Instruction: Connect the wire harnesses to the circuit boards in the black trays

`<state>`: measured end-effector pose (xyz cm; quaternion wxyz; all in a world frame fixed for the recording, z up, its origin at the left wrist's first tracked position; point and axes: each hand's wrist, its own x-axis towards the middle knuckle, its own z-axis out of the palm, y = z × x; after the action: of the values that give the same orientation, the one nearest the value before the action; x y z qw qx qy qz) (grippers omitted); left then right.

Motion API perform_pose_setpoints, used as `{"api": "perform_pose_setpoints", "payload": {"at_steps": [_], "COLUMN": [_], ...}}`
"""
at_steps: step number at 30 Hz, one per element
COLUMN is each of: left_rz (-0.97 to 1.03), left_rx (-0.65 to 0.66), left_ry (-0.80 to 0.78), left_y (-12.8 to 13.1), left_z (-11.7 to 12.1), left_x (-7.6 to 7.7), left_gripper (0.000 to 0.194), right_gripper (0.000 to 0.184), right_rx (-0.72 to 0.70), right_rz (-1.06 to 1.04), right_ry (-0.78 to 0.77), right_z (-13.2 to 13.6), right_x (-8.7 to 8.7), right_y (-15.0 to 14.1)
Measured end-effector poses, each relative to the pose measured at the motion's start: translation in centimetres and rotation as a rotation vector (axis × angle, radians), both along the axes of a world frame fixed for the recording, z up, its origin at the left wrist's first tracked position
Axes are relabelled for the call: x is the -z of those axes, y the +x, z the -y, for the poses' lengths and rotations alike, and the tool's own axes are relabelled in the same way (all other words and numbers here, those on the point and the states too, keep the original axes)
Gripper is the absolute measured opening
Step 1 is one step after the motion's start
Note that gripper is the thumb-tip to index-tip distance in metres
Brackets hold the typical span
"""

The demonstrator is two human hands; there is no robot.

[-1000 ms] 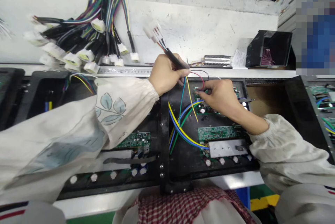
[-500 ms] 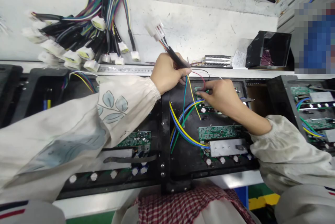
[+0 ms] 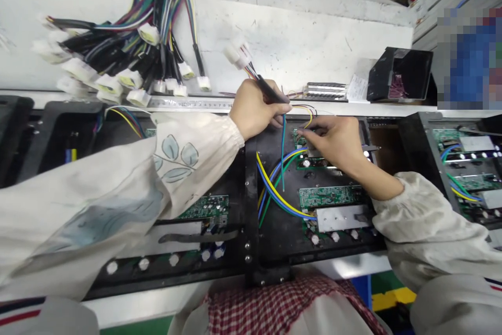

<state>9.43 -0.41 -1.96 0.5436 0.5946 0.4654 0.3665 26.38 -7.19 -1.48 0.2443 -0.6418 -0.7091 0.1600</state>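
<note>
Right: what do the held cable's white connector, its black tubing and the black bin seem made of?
White connector: probably plastic, smooth; blocky, moulded-looking body.
Black tubing: perhaps plastic or rubber, satin; soft highlight.
Black bin: likely plastic, slightly glossy; thin, stiff-looking walls, faint sheen.

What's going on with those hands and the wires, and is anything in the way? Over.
Left grip closed on black-sleeved wire harness. Right grip pinching its yellow wire. Possible snag: teal wire hanging over black housing.
</note>
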Motion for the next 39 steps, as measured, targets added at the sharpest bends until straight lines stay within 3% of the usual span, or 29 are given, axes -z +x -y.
{"api": "perform_pose_setpoints", "payload": {"at_steps": [20,26,30,32,34,36,39], "left_rz": [-0.006,-0.010,0.037,0.059,0.061,0.039,-0.010], "left_rx": [0.011,-0.010,-0.035,-0.030,-0.006,0.015,0.026], "left_ry": [-0.014,-0.030,-0.045,-0.050,-0.045,-0.040,-0.048], "left_y": [-0.1,0.0,0.0,0.0,-0.1,-0.2,-0.2], "left_z": [0.1,0.0,0.0,0.0,0.0,0.0,0.1], "left_x": [-0.2,-0.2,-0.2,-0.1,-0.1,-0.1,-0.3], "left_gripper": [0.012,0.011,0.012,0.014,0.014,0.014,0.014], "right_gripper": [0.011,0.013,0.015,0.017,0.018,0.015,0.013], "right_rx": [0.018,-0.134,-0.287,-0.176,-0.050,-0.021,-0.026], "right_rz": [0.057,0.175,-0.028,-0.114,-0.084,-0.005,0.048], "right_ry": [-0.009,-0.076,-0.274,-0.234,-0.094,-0.013,-0.012], "right_z": [-0.1,1.1,1.8,1.4,0.8,0.2,-0.2], "right_x": [0.0,-1.8,-2.5,-2.2,-1.5,-0.9,-0.2], "right_y": [0.0,-0.2,-0.7,-0.7,-0.5,-0.2,0.0]}}
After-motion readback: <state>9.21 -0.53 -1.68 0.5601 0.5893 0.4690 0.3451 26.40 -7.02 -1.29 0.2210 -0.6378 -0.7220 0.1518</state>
